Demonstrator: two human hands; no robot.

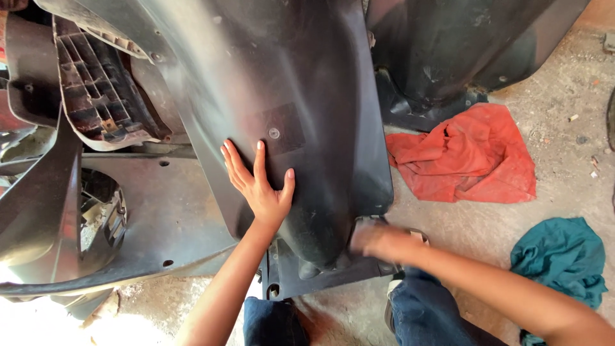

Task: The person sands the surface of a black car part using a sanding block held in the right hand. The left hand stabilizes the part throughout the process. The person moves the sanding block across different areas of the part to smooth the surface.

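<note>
Left hand (259, 186) lies flat, fingers spread, bracing the black plastic scooter panel (288, 96); right hand (378, 242), blurred, seems closed on the panel's lower edge, near the red rag (467, 154).

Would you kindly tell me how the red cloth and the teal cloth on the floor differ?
The red cloth lies spread against the black panels; the teal cloth is bunched, nearer the right arm. Red shows whole; teal is partly hidden by that arm. Both are crumpled on the concrete floor.
</note>
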